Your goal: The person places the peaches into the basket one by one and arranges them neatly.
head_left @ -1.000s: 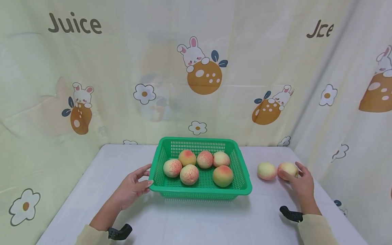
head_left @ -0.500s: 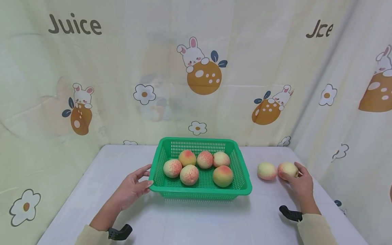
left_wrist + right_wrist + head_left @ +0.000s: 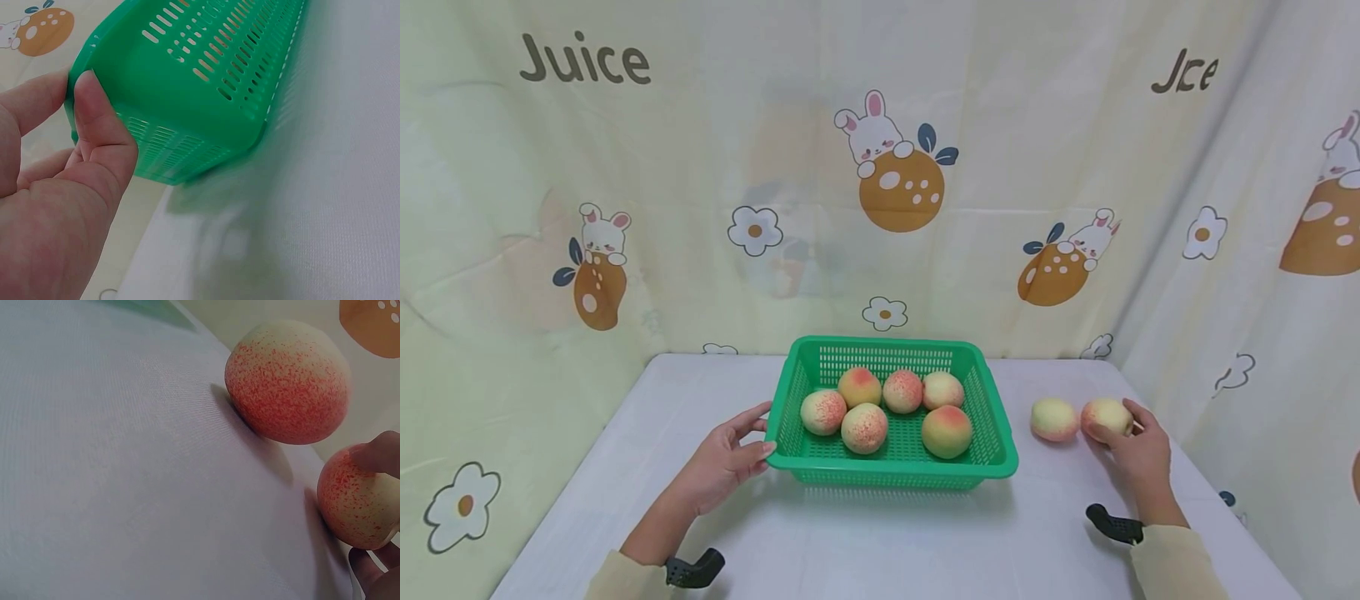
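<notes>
A green plastic basket (image 3: pixel 895 468) with slotted walls stands on the table, holding several peaches (image 3: pixel 947 432) in its bottom. At its left end, my left hand (image 3: pixel 727 461) grips the rim, with the thumb (image 3: pixel 94 109) against the near corner in the left wrist view. To the right of the basket, two pale, red-speckled peaches lie on the cloth. My right hand (image 3: pixel 1138 457) holds the outer peach (image 3: pixel 1103 414) between thumb and fingers; it appears to rest on the table. The inner peach (image 3: pixel 1054 419) sits just left of it, untouched.
A white cloth (image 3: pixel 880 546) covers the table. Behind and at both sides hangs a cream curtain (image 3: pixel 970 275) printed with rabbits and flowers. Black wrist straps (image 3: pixel 695 569) sit on both of my forearms.
</notes>
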The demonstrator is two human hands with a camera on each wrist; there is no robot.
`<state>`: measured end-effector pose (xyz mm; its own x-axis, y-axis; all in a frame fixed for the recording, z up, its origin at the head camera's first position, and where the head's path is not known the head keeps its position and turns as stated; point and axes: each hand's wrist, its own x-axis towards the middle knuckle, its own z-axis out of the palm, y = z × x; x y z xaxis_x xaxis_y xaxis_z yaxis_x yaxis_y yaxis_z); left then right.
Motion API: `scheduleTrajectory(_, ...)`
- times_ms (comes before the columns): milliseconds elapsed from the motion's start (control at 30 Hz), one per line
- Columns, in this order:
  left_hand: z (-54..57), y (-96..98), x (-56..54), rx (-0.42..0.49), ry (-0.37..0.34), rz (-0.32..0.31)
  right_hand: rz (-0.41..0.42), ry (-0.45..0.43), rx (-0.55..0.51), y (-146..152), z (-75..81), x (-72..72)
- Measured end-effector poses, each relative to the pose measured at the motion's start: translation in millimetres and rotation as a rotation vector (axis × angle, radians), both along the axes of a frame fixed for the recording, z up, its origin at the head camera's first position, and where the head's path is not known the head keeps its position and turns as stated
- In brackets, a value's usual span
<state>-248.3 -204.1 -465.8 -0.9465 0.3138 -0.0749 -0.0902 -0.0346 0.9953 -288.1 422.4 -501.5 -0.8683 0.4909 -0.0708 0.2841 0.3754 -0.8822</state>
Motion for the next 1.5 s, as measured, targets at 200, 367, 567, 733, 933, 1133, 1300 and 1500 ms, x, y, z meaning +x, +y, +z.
scheduleTrajectory(200,0.5,-0.2,0.0,-0.002,0.004,-0.001,-0.022,0.007,0.027,2.3,1.1,-1.8)
scheduleTrajectory(367,1.2,0.4,-0.2,-0.002,0.007,-0.002,-0.032,0.025,0.036,2.6,2.9,-0.8)
scheduleTrajectory(567,1.0,1.0,0.0,0.005,0.004,-0.01,-0.069,0.04,0.02,1.3,7.1,4.1)
scheduleTrajectory(733,0.6,1.4,0.6,0.001,0.0,-0.008,-0.087,0.042,0.028,1.0,10.4,7.0)
scheduleTrajectory(933,0.4,0.6,0.7,0.006,0.002,-0.012,-0.096,0.063,0.038,1.5,12.7,9.3)
scheduleTrajectory(1133,-0.1,-0.2,0.1,0.005,0.009,-0.02,-0.11,0.088,0.015,-1.6,16.3,12.1)
scheduleTrajectory(1300,0.5,-0.1,0.9,0.005,0.009,-0.023,-0.107,0.111,0.014,-5.4,18.6,15.7)
scheduleTrajectory(1500,0.9,0.3,1.0,0.008,0.009,-0.022,-0.087,0.132,-0.002,-10.6,23.8,20.5)
